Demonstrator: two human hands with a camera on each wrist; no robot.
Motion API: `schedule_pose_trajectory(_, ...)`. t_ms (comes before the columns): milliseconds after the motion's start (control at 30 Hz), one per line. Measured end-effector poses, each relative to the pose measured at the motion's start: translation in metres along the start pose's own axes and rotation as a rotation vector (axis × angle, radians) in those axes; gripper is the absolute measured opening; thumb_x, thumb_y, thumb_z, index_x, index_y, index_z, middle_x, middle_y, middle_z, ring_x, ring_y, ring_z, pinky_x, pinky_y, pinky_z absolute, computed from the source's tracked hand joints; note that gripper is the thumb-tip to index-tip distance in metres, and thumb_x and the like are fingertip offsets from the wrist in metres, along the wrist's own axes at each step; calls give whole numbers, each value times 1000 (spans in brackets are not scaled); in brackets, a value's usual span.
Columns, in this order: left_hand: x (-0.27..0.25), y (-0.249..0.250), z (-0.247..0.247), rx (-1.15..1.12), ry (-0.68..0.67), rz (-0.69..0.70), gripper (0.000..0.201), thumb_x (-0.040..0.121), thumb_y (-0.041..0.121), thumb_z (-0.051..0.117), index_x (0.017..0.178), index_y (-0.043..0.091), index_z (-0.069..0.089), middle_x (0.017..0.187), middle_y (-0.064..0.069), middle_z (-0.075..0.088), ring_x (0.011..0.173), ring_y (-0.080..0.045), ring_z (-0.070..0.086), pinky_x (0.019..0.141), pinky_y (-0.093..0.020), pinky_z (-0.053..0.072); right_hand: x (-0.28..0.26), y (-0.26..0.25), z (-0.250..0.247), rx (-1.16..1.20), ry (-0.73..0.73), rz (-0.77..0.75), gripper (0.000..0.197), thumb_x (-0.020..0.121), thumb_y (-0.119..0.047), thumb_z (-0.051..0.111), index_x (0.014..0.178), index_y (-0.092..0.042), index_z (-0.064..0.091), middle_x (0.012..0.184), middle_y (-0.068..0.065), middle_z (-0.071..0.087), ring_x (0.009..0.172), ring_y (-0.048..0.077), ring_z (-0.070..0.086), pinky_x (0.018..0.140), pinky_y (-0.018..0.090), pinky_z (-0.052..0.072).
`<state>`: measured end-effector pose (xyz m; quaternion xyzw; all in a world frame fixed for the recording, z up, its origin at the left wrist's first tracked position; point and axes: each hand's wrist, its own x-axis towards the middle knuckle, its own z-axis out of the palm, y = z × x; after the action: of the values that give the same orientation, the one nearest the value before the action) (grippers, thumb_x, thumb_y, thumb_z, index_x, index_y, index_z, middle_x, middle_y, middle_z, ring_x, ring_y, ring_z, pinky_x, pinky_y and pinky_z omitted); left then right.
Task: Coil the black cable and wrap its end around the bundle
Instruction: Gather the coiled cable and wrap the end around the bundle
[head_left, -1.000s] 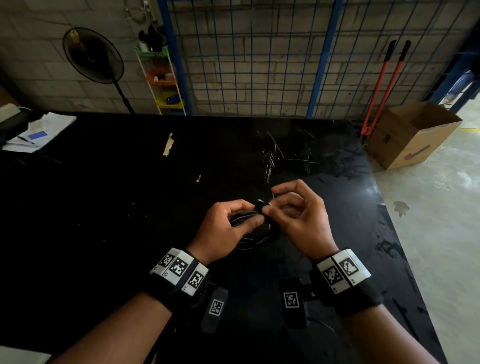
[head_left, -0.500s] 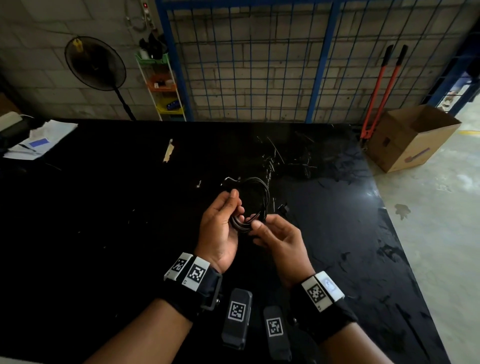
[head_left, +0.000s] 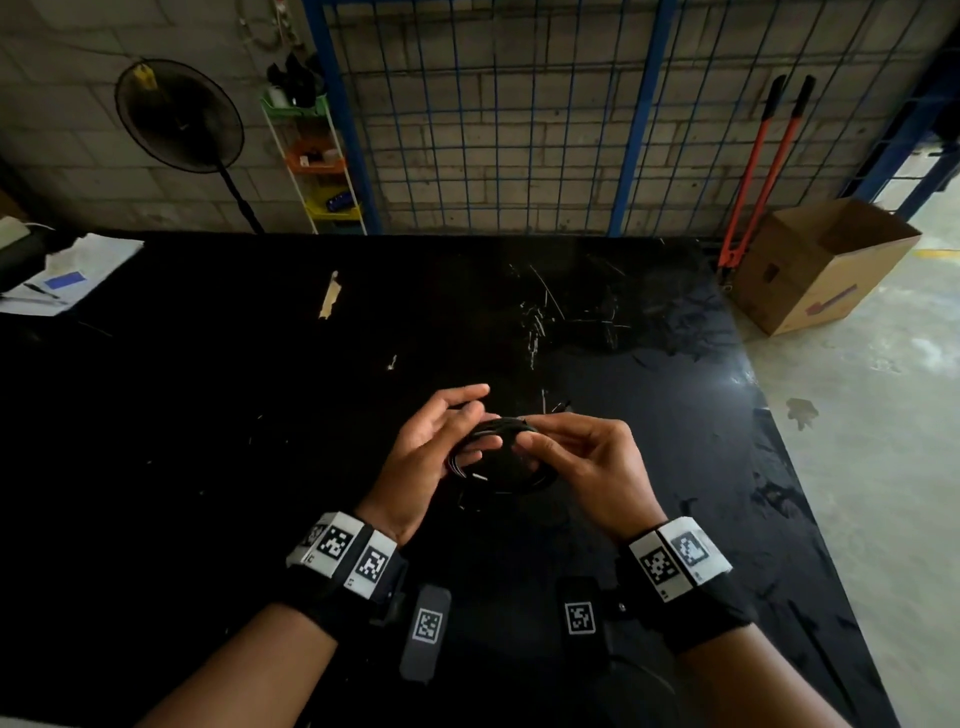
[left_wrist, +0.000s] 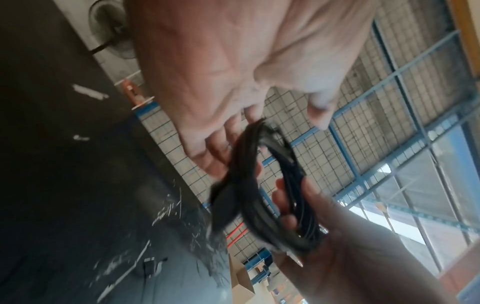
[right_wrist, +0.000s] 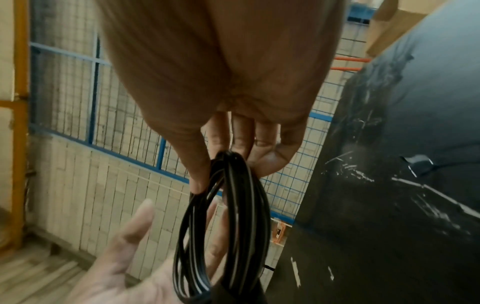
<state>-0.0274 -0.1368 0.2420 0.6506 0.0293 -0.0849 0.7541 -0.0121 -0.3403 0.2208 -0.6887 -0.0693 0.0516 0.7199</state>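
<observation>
The black cable (head_left: 501, 460) is wound into a coil of several loops and held above the black table (head_left: 260, 415). My right hand (head_left: 527, 432) pinches the coil's far side between thumb and fingers; the right wrist view shows that pinch at the top of the loops (right_wrist: 226, 226). My left hand (head_left: 480, 415) lies open beside the coil's left side with its fingers straight and its thumb (head_left: 491, 441) against the loops. In the left wrist view the blurred coil (left_wrist: 270, 205) hangs past my open left palm (left_wrist: 221, 82). The cable's end cannot be made out.
Short wire scraps (head_left: 545, 322) and a strip of tape (head_left: 330, 296) lie on the table beyond my hands. Papers (head_left: 67, 275) sit at the far left. Off the table's right edge stand a cardboard box (head_left: 821, 265) and orange bolt cutters (head_left: 763, 171). A blue mesh fence (head_left: 519, 104) runs behind.
The coil has tipped from upright to flatter and lower. My left hand has let go and spread open. My right hand has shifted its pinch to the coil's far side.
</observation>
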Motion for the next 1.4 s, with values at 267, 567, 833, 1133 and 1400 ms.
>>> schedule_pose_trajectory(267, 18, -24, 1, 246, 52, 55, 13, 94, 13, 73, 104, 7, 78, 101, -8, 81, 94, -18, 77, 71, -21, 58, 4, 19, -4, -87, 6, 84, 33, 78, -10, 89, 107, -10, 73, 86, 1, 80, 78, 10, 77, 70, 20, 59)
schedule_pose_trajectory(567, 32, -54, -23, 130, 11, -162, 36, 81, 42, 82, 100, 12, 81, 79, -5, 74, 63, -8, 56, 69, -21, 49, 16, 46, -3, -49, -56, 141, 27, 83, -14, 85, 106, -7, 75, 97, 12, 81, 92, 26, 80, 85, 36, 64)
schedule_pose_trajectory(833, 51, -68, -49, -30, 186, -211, 31, 79, 33, 78, 99, 9, 80, 80, -5, 69, 60, -9, 49, 71, -27, 42, 113, 150, -55, -535, 394, 534, 18, 87, -30, 78, 100, -21, 70, 87, -4, 75, 96, 24, 76, 83, 28, 55)
schedule_pose_trajectory(1133, 53, -88, -76, -117, 248, -258, 41, 71, 43, 84, 100, 14, 80, 79, 0, 68, 56, -5, 47, 67, -20, 42, 201, 219, -58, -769, 344, 764, 68, 85, -30, 77, 140, -12, 41, 140, 20, 48, 126, 45, 56, 107, 47, 47)
schedule_pose_trajectory(1400, 52, -95, -80, -171, 290, -247, 30, 78, 33, 86, 99, 13, 80, 79, -3, 67, 59, -6, 49, 69, -23, 42, 209, 220, -57, -768, 466, 643, 19, 90, -29, 71, 97, -12, 75, 113, 17, 74, 114, 39, 65, 93, 41, 55)
